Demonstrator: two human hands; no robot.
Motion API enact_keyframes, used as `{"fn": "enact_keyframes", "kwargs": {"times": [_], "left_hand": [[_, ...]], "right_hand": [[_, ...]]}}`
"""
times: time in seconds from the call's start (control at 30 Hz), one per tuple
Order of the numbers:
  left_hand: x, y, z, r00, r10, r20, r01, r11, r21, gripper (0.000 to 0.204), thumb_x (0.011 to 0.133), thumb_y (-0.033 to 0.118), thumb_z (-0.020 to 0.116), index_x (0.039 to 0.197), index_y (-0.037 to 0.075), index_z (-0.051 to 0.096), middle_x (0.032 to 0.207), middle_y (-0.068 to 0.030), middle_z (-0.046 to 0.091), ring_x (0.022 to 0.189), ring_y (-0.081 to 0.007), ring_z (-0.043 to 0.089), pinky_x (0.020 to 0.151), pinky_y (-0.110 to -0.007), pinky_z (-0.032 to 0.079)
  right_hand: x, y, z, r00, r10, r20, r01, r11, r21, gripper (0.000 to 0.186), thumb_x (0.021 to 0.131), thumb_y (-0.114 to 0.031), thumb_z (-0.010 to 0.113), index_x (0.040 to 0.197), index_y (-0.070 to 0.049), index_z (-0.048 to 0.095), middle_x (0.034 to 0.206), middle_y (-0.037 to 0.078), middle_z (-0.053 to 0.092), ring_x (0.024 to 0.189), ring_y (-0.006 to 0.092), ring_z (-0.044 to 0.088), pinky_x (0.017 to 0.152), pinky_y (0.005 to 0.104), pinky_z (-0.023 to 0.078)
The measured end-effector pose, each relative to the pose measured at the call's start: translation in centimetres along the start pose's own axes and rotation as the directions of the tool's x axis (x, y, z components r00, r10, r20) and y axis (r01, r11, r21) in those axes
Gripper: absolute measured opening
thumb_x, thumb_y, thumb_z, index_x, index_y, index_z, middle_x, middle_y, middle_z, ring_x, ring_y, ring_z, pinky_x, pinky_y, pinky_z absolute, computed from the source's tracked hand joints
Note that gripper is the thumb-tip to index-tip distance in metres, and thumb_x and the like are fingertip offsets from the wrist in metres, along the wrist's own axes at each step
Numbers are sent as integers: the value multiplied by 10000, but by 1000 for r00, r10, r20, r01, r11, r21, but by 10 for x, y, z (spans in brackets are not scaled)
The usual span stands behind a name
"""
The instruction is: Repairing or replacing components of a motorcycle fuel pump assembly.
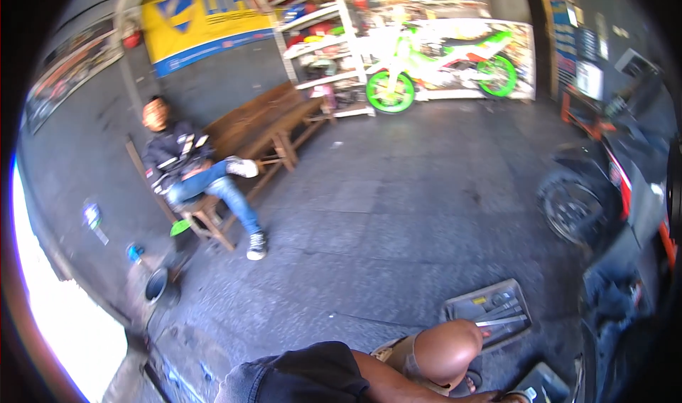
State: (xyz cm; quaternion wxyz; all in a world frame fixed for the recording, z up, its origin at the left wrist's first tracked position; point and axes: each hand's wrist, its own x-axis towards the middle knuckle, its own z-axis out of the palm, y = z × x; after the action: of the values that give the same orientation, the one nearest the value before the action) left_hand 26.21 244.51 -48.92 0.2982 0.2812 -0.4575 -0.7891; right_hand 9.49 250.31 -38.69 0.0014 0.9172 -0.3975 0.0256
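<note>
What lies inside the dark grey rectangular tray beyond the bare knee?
The tray holds long silver tools, darker tools and a small yellow item, too blurred to identify. The bent knee covers its near left corner; whatever lies there cannot be seen.

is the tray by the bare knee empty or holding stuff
Not empty: long silvery tools and a small yellow item lie in the tray.

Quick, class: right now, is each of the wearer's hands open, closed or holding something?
Left hand: barely showing at the lower edge; cannot be told.
Right hand: not visible; cannot be told.
</note>
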Motion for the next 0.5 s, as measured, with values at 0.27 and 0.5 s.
{"fn": "enact_keyframes", "kwargs": {"times": [0.27, 0.5], "left_hand": [[-28, 6, -43, 857, 59, -511, 279, 782, 558, 785, 891, 693, 513, 1374, 76, 555, 1443, -158, 511, 1383, -313, 407, 1155, -445, 268], [-25, 2, -72, 876, 94, -473, 154, 875, 459, 648, 952, 584, 515, 1397, 113, 531, 1488, -129, 466, 1414, -277, 369, 1175, -421, 240]], "right_hand": [[47, 3, 17, 968, -237, -85, 233, 971, -49, 350, 856, -138, 597, 1193, -51, 623, 1034, 125, 635, 881, 256, 635, 778, 361, 522], [76, -5, 8, 979, -179, -102, 174, 983, -55, 343, 814, -128, 560, 1143, -68, 638, 998, 137, 625, 829, 282, 631, 734, 387, 526]]}}
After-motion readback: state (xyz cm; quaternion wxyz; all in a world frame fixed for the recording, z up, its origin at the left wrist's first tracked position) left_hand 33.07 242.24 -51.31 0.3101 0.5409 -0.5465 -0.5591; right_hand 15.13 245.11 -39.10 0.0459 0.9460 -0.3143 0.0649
